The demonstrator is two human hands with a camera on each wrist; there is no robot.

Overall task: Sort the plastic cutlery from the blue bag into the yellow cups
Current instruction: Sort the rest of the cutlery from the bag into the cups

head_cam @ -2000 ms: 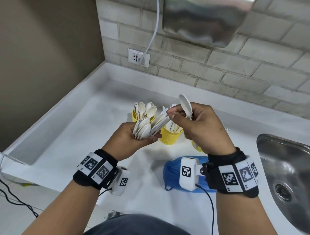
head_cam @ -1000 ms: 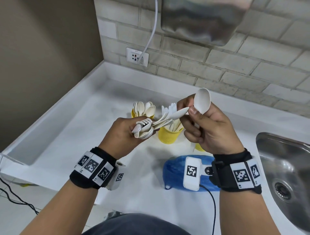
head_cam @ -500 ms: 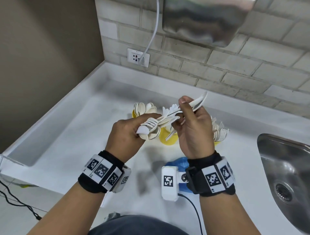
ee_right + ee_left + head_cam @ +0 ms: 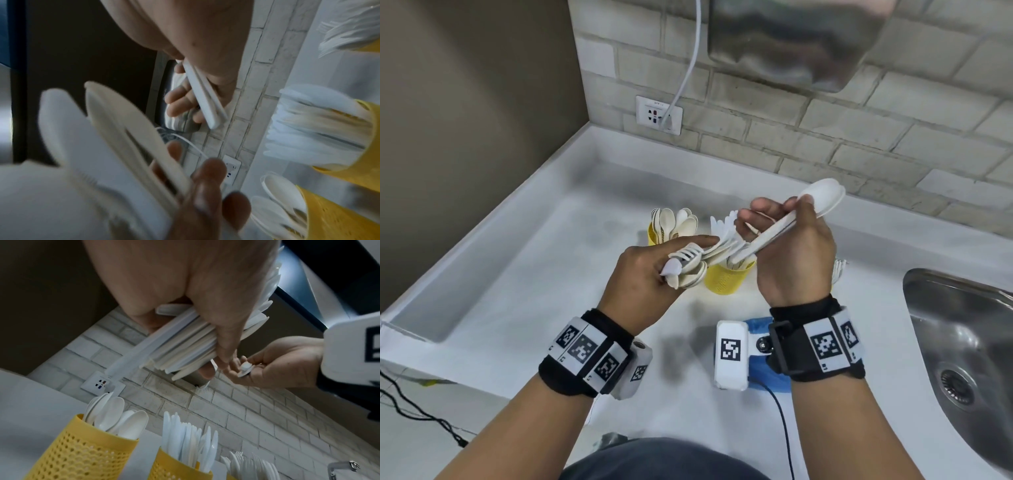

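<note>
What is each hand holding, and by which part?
The left hand grips a mixed bundle of cutlery around the handles. The right hand holds spoons by their handles, bowls pointing away.

Head view bright and sharp; wrist views dimmer, motion-blurred, warped at edges.

Ahead of us, three yellow cups point(image 4: 724, 278) crowd the counter point(image 4: 524, 274) middle — its left stretch bare; sink point(image 4: 962, 346) bounds right.
</note>
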